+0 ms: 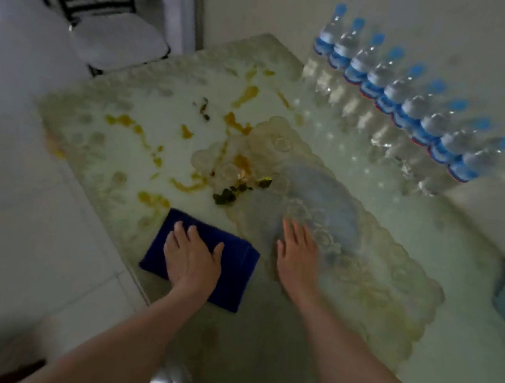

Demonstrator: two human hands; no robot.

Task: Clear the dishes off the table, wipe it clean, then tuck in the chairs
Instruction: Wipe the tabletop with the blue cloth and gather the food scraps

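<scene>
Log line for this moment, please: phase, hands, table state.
phase: wiping | left hand: flat on blue cloth | right hand: flat on lace mat | table: orange smears, green scraps remain

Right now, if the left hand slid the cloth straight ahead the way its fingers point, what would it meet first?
The left hand presses flat on the blue cloth. Straight ahead, it would probably meet the orange smear just beyond the cloth's far edge.
</scene>
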